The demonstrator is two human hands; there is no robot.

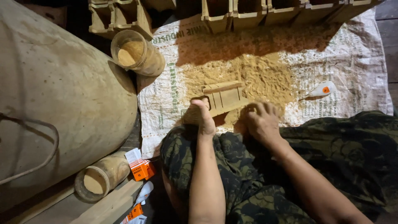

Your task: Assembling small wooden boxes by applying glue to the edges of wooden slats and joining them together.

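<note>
Seen from the head camera, the left hand (204, 118) grips the near left end of a small wooden frame (222, 98), its fingers curled around the edge and hidden under the piece, thumb on top. The right hand (262, 120) rests palm down just right of that frame, fingers bent and pressed into the sawdust (265, 76) at the frame's near right corner; whether it actually pinches the wood I cannot tell. The frame lies flat on the sawdust, slightly tilted, directly beyond both hands and between them.

The sawdust spreads over a white woven sack (356, 70) laid out beyond the hands. A small white glue bottle (322, 90) with an orange cap lies on the sack, well to the right of the right hand. Beyond the sawdust, a row of similar wooden frames (265, 12) stands along the far edge.

To the left of the left hand, a bamboo cup (137, 53) filled with sawdust leans against a large rounded clay pot (62, 95). Nearer the body on the left, another bamboo tube (101, 177) lies on its side, with an orange box (141, 169) just beside it.
</note>
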